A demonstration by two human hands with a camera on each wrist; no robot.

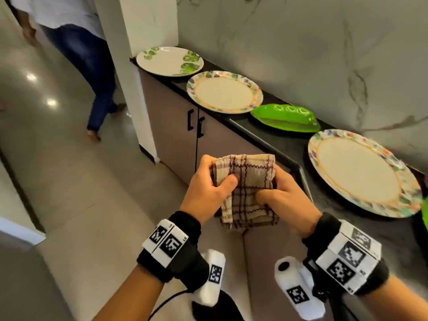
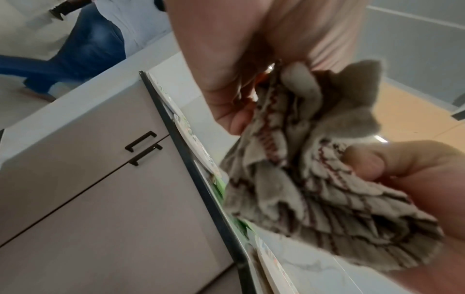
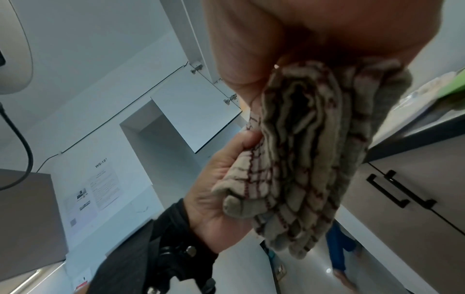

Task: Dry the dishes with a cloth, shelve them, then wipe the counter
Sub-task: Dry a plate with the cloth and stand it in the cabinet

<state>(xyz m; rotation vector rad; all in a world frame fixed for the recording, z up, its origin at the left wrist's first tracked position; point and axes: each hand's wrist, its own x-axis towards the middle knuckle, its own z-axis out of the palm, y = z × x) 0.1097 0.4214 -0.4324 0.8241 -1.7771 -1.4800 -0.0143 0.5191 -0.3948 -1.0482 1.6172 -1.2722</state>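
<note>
Left hand [image 1: 208,184] and right hand [image 1: 287,195] both pinch the folded checked cloth [image 1: 245,188], held in the air just off the counter [image 1: 278,135] edge. Soft, light, floppy; best bunched. Nearest plate [image 1: 361,172] likely slick and breakable: take by rim.

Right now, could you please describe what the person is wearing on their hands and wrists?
Both hands, left hand and right hand, are bare. Each wrist carries a black strap bearing white blocks printed with black square-pattern markers. A white camera housing hangs under each wrist, and a thin black cable runs from the left one.
</note>
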